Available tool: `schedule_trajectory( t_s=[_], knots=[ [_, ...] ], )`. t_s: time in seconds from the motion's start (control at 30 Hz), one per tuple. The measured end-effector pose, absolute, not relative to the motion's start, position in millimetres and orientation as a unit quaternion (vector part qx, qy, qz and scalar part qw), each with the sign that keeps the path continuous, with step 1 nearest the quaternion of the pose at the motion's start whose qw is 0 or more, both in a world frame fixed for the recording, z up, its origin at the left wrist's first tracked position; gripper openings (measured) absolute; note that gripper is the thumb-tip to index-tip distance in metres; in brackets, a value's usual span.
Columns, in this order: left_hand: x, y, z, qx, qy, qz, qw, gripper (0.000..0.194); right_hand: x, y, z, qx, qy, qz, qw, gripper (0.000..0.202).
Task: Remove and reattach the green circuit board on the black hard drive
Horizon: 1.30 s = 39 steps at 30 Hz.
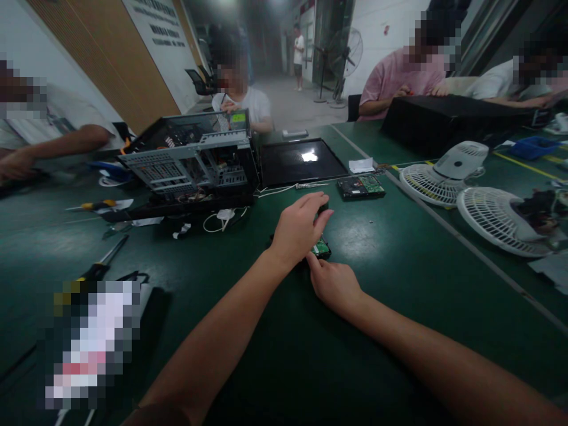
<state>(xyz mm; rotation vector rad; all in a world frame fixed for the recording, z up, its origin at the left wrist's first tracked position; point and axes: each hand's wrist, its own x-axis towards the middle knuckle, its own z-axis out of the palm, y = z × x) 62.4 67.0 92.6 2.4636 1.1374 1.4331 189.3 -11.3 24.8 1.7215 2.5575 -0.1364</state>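
A hard drive [321, 249] with a green circuit board lies on the table in front of me, largely covered by my hands. Above it, my left hand [298, 223] is closed, thumb and fingers brought together around a small dark thing [325, 208] whose kind I cannot make out. My right hand [336, 285] grips the near edge of the drive, its fingers curled in. A second hard drive [361, 187] rests farther off on the table, board side up and apart from both hands.
An opened computer case [189, 163] stands at the left back, beside a black panel [302, 163]. Fan parts [492, 219] lie right. A screwdriver [100, 263] and a lit phone [97, 340] are at the left on the green table [399, 331]. Several people sit around it.
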Motion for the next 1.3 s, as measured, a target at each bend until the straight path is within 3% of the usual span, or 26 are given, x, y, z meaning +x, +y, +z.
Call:
schedule_trajectory(
  t_s=[0.23, 0.53, 0.87, 1.3],
  knots=[
    [61.7, 70.7, 88.2, 0.792, 0.372, 0.482, 0.035, 0.024, 190.1, -10.4, 21.3, 0.554, 0.831, -0.046, 0.026, 0.054],
    [60.2, 65.7, 94.6, 0.788, 0.397, 0.47, 0.036, 0.013, 189.6, -10.8, 21.6, 0.555, 0.83, -0.048, 0.025, 0.054],
    [60.9, 67.0, 93.2, 0.8, 0.376, 0.466, 0.043, 0.025, 190.1, -11.1, 20.1, 0.554, 0.832, -0.035, 0.018, 0.051],
    [63.1, 67.7, 87.6, 0.787, 0.359, 0.501, 0.036, 0.021, 190.1, -10.6, 20.7, 0.554, 0.831, -0.042, 0.021, 0.051]
  ],
)
